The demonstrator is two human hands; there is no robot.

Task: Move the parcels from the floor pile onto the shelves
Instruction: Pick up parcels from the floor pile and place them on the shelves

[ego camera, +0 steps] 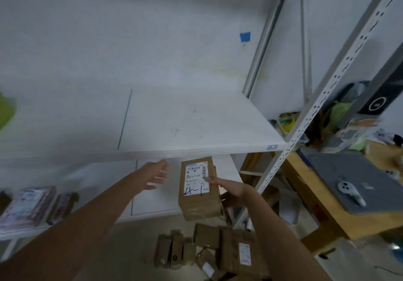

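**Forearms out, one parcel in the right grip**

Head view. Reaches forward from the bottom edge with both bare forearms. Grips a brown cardboard parcel (197,193) in the right hand (231,190): thumb pressed on the white shipping label (196,179), other fingers curled under the right side. Holds it in the air, slightly tilted, over the front edge of the lower shelf board (157,202) and just under the front lip of the upper shelf board (196,123). Spreads the left hand (156,177) loose and straight-fingered just left of the parcel, apart from it.

Looks down past the parcel at the floor pile (209,252) of more cardboard boxes below. Catches blurred flat packets (28,206) at the left end of the lower board. Takes in, right of the perforated white upright (320,104), a wooden table (316,206) bearing a grey mat (340,171) with a white controller (350,191) on it. Finds a blue tape patch (245,37) on the wall behind.
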